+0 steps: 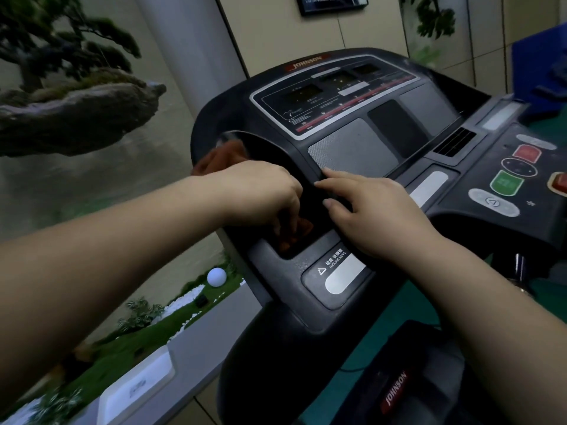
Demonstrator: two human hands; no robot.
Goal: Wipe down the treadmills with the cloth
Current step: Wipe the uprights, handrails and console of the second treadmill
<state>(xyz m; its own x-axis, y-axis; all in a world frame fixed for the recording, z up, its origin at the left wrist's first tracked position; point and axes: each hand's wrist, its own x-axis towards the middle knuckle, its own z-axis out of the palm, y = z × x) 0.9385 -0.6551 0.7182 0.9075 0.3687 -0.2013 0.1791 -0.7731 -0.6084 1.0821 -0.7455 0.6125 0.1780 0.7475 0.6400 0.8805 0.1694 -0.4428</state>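
Observation:
A black treadmill console (352, 124) fills the middle of the view, tilted. My left hand (264, 194) reaches into the recessed cup holder on the console's left side and grips an orange-brown cloth (225, 157); the cloth shows above the wrist and below the fingers. My right hand (371, 213) rests on the console's ridge beside that recess, fingers straight and spread, just below the grey speaker grille (349, 148).
Red and green buttons (507, 182) sit on the console's right part. A grey incline key pad (340, 276) lies below my hands. A pillar (190, 47), a wall mural and a low planter ledge (138, 384) stand to the left. The treadmill's motor cover (399, 391) is below.

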